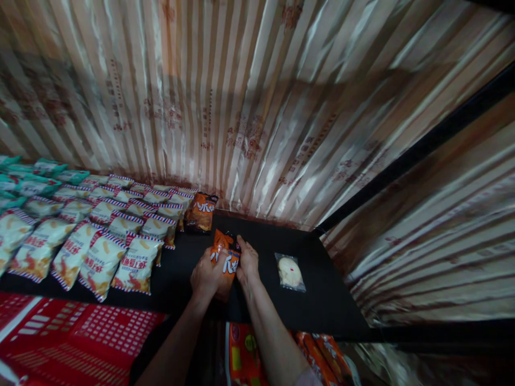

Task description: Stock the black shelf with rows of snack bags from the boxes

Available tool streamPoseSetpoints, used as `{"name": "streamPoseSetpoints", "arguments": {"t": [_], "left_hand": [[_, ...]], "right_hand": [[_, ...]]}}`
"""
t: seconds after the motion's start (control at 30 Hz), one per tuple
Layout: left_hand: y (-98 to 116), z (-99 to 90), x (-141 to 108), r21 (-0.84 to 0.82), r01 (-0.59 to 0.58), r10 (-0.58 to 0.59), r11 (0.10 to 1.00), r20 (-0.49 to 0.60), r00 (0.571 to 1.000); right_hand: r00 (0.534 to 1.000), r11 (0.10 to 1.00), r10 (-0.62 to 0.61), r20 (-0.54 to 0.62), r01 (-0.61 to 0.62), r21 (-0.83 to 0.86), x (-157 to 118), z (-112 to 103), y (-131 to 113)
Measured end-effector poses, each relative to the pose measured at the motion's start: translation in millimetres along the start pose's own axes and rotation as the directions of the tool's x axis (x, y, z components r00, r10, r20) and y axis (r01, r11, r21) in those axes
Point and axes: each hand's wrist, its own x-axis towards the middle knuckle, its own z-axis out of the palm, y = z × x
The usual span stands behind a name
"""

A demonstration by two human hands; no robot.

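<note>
Over the black flat shelf [322, 295], a shiny orange plastic snack bag with white lettering [230, 264] is held upright between two bare hands. Its left side is gripped by the left hand [207, 279], and its right edge is clasped by the right hand [248, 261]; both hands are closed on it, and part of its front is covered by the left fingers.

Just behind and to the left, a second orange-and-brown snack bag [201, 213] is stood at the end of a block of white snack bags with striped edges [137, 264], by which the shelf's left part is filled. Farther left, teal-green bags [48, 185] are lined up. To the right of the hands, a pale round item in a clear wrapper [290, 272] is laid flat, well apart. The back is closed off by a striped beige curtain [181, 107].

Below the shelf's front edge, a red perforated plastic basket [108, 329] is seen at left; its contents cannot be made out. Orange-red packets [243, 351] are partly hidden by the right forearm.
</note>
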Motion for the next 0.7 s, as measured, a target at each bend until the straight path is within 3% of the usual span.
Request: {"name": "streamPoseSetpoints", "arguments": {"t": [0.33, 0.7], "left_hand": [[16, -24.1, 25, 0.143, -0.026, 0.024, 0.989, 0.018, 1.000], [12, -23.4, 36, 0.233, 0.011, 0.008, 0.972, -0.081, 0.997]], "right_hand": [[0.999, 1.000, 0.016, -0.042, -0.015, 0.017, 9, 22, -1], [0.989, 0.999, 0.038, 0.141, -0.033, -0.033, -5, 20, 19]]}}
